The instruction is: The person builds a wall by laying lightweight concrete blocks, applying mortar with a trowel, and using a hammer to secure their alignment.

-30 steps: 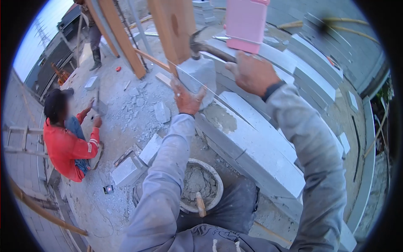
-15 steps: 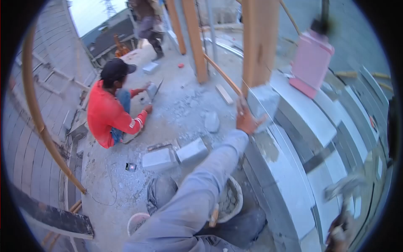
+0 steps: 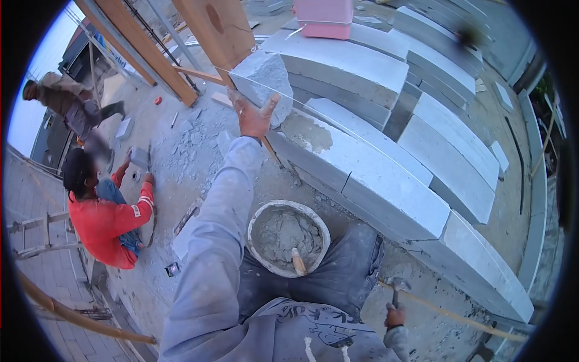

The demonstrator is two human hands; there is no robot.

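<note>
block wall [image 3: 386,187]: long pale grey courses running from the upper left down to the lower right, more rows stepped behind, well right of the knees.
wooden post [image 3: 220,27]: upright at the top of the view, just behind the stone block.
co-worker in red [image 3: 102,220]: crouched on the dusty floor at the left, well apart from the wall, hands on a small grey piece.
second person [image 3: 57,96]: bent over at the far left edge, beyond the co-worker.
mortar pan [image 3: 289,204]: round, on the floor between the knees and the wall, holding wet grey mortar.
stone block [image 3: 262,75]: rough-cut grey chunk, tilted, at the upper end of the near course, in front of the post; underside hidden, so seated or lifted cannot be told.
pink container [image 3: 325,15]: standing on a higher course at the top edge.
mortar patch [image 3: 307,136]: grey smear on top of the near course, just right of the left hand.
left hand [image 3: 254,119]: arm stretched forward, fingers spread and pressed against the near face of the stone block, thumb raised along its right side.
hammer [image 3: 396,288]: head up, low at the right.
right hand [image 3: 395,317]: fingers wrapped tight round the hammer's handle, beside the right knee.
trowel handle [image 3: 297,262]: wooden, sticking out of the mortar.
string line [image 3: 301,105]: thin, taut, crossing just in front of the stone block.
</note>
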